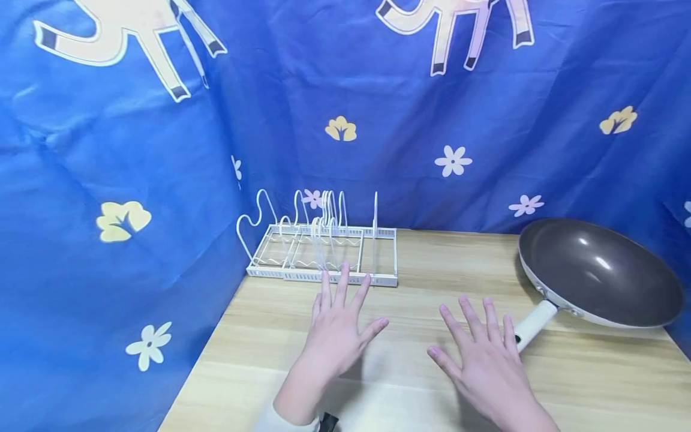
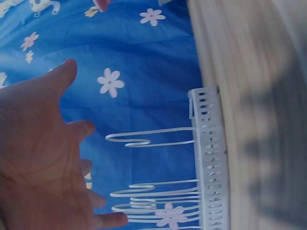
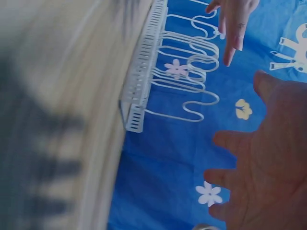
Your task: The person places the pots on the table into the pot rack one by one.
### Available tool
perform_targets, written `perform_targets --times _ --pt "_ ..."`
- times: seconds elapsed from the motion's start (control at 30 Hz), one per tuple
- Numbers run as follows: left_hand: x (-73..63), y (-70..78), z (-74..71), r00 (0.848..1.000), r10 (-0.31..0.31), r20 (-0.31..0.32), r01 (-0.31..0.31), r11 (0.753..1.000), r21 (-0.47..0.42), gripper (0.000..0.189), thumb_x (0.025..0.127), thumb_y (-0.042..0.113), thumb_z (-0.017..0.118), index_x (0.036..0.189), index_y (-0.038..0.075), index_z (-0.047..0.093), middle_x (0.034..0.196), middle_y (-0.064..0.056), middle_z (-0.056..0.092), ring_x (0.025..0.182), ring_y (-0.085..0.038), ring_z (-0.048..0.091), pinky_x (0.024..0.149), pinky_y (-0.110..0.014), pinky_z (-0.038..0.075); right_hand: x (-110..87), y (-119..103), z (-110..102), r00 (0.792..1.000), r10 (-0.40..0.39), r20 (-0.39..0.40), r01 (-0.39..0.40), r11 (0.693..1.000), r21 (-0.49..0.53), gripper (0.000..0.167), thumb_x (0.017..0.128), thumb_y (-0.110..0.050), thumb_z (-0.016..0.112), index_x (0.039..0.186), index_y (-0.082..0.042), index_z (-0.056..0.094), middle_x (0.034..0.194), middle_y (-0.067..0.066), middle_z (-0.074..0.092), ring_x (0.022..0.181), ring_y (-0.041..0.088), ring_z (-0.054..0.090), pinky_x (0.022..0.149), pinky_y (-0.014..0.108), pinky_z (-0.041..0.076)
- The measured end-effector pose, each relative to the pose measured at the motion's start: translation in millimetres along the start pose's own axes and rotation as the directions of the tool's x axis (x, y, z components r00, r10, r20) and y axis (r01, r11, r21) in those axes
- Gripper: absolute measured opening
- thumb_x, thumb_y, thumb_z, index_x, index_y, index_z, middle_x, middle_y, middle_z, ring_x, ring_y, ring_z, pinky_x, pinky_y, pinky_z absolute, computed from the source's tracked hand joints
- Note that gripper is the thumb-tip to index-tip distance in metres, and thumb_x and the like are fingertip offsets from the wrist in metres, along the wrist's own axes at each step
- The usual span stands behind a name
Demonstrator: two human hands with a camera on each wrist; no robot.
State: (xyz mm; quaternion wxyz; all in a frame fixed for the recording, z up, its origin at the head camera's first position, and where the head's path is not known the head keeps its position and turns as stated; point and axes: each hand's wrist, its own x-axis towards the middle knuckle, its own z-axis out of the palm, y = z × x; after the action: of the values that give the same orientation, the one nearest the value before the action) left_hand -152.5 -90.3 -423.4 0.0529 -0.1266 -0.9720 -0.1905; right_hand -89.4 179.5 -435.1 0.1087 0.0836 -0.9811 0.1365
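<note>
Both hands hover palm down above the wooden table with fingers spread, and neither holds anything. My left hand (image 1: pixel 336 342) is just in front of a white wire rack (image 1: pixel 340 279), its fingertips overlapping the rack's front edge in the head view. The left wrist view has the hand (image 2: pixel 43 158) beside the rack's wire loops (image 2: pixel 153 194). Farther right, my right hand (image 1: pixel 488 372) is nearest to the pale handle (image 1: pixel 534 326) of a dark-lined frying pan (image 1: pixel 599 270). In the right wrist view that hand (image 3: pixel 268 158) appears apart from the rack (image 3: pixel 144 67).
A light wooden tabletop (image 1: pixel 432 264) lies under everything. Blue printed cloth (image 1: pixel 388 132) hangs along the back and the left side. The pan stands at the back right, its rim tilted close to the cloth.
</note>
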Motion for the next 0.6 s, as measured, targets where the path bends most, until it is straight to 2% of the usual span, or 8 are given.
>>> perform_targets --times 0.1,0.2,0.27,0.37,0.47,0.6 --pt "0.2 2.2 6.2 1.000 0.007 0.012 -0.007 1.000 -0.005 0.085 0.103 0.075 0.051 0.173 0.035 0.025 0.183 -0.001 -0.015 0.167 -0.054 -0.009 0.133 -0.075 0.017 -4.8 4 -1 1.000 0.003 -0.019 -0.003 1.000 0.028 0.074 0.107 -0.065 0.055 0.169 -0.028 0.040 0.179 0.018 0.029 0.167 0.054 0.010 0.136 0.073 -0.002" --pt "3.8 4.3 7.8 1.000 0.006 0.011 -0.006 1.000 -0.019 0.085 0.103 0.074 0.051 0.173 0.034 0.024 0.183 -0.001 -0.015 0.167 -0.055 -0.007 0.133 -0.076 0.018 -2.6 13 -10 0.996 -0.014 -0.086 0.021 0.996 0.086 0.071 0.109 -0.055 0.057 0.170 -0.025 0.036 0.179 0.020 0.026 0.167 0.054 0.005 0.136 0.070 -0.010" --pt "5.4 6.9 9.8 1.000 0.015 0.011 -0.015 0.999 -0.042 0.085 0.104 0.074 0.050 0.173 0.034 0.024 0.184 -0.003 -0.013 0.167 -0.055 -0.006 0.132 -0.077 0.019 -3.6 25 -16 0.993 -0.003 -0.122 0.021 0.989 0.146 0.069 0.111 -0.046 0.057 0.172 -0.024 0.032 0.179 0.023 0.024 0.167 0.055 0.001 0.134 0.071 -0.013" --pt "7.4 13.5 13.3 0.999 0.041 0.015 -0.040 0.996 -0.082 0.084 0.104 0.072 0.050 0.174 0.033 0.025 0.185 -0.005 -0.008 0.166 -0.056 -0.002 0.130 -0.078 0.021 -7.5 52 -24 0.986 0.068 -0.150 -0.035 0.976 0.213 0.067 0.114 -0.039 0.052 0.174 -0.023 0.026 0.179 0.026 0.020 0.167 0.056 -0.005 0.130 0.078 -0.014" --pt "10.0 22.1 17.7 0.997 0.078 0.014 -0.075 0.991 -0.115 0.083 0.105 0.073 0.048 0.173 0.031 0.026 0.185 -0.009 -0.003 0.165 -0.059 0.004 0.128 -0.080 0.025 -11.9 83 -27 0.972 0.174 -0.157 -0.130 0.959 0.253 0.064 0.116 -0.037 0.049 0.173 -0.017 0.027 0.175 0.031 0.024 0.164 0.060 -0.001 0.127 0.085 -0.005" --pt "15.1 35.4 21.6 0.994 0.107 0.017 -0.104 0.986 -0.128 0.083 0.105 0.074 0.045 0.174 0.032 0.025 0.184 -0.012 0.004 0.164 -0.061 0.010 0.126 -0.080 0.029 -12.4 120 -33 0.948 0.295 -0.121 -0.256 0.930 0.264 0.068 0.116 -0.040 0.047 0.170 -0.004 0.026 0.166 0.041 0.027 0.154 0.068 0.019 0.118 0.087 0.019"
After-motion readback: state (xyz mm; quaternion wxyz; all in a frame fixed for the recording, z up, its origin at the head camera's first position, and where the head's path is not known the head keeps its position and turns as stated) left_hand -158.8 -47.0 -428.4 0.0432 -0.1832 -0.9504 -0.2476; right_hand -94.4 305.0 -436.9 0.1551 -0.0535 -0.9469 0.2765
